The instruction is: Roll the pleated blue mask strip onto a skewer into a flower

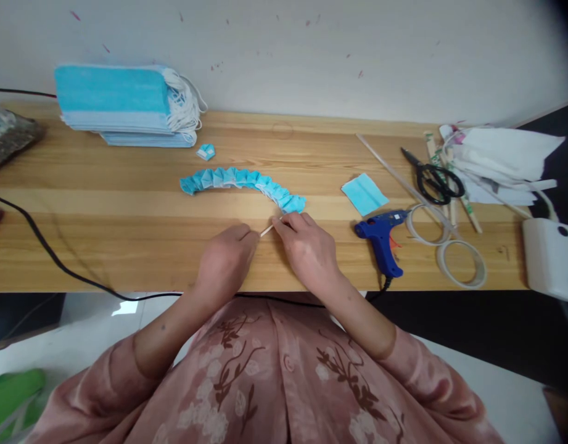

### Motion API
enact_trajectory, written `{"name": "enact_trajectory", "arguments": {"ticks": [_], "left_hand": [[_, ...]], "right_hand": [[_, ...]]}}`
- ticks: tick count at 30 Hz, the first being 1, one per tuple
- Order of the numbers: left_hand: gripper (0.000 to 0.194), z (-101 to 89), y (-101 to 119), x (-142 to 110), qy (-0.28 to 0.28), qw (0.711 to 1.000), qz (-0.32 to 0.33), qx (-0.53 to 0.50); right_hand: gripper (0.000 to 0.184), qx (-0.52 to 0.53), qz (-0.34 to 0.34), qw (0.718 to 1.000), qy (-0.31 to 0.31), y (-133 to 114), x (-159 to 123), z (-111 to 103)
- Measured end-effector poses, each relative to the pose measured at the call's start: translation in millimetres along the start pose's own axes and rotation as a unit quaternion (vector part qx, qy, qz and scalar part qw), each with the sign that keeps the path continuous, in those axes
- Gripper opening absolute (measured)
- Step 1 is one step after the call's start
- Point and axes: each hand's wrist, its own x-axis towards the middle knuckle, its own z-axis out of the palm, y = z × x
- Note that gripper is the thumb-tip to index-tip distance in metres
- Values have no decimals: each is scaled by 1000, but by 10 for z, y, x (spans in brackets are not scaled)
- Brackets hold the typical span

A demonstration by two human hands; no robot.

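Note:
My left hand [229,256] and my right hand [308,243] are close together near the front of the table. A short, thin, pale stick [267,230] spans the gap between them, one end in the fingertips of each closed hand. Just beyond my right fingers lies a curved strip of folded light-blue pieces [237,179], its right end nearly at my knuckles. I cannot tell whether they touch. A small folded blue piece [206,152] rests behind the strip's left part. To the right of my right hand is a blue square [365,193].
A stack of blue face masks [112,92] stands at the back left. On the right are a blue glue gun [383,237], black-handled scissors [436,182], tape rolls [462,264] and a white box [549,256]. A black cable [80,276] runs along the table's front edge.

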Motion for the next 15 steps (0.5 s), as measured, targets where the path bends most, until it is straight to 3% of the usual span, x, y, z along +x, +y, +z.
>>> {"name": "enact_trajectory", "arguments": {"ticks": [4,8,11,15], "left_hand": [[34,-73,65,27,-49,998,-13,40],[35,-98,62,34,-56,998,-2,35],[37,-78,31,27,-44,999,8,16],[37,-49,-1,21,-32,999,9,4]], "right_hand": [[41,62,-4,997,50,70,-97,-54],[40,84,53,988,122,260,-201,-105],[38,59,82,987,126,392,-189,-109],[33,54,51,991,113,456,-71,-85]]}}
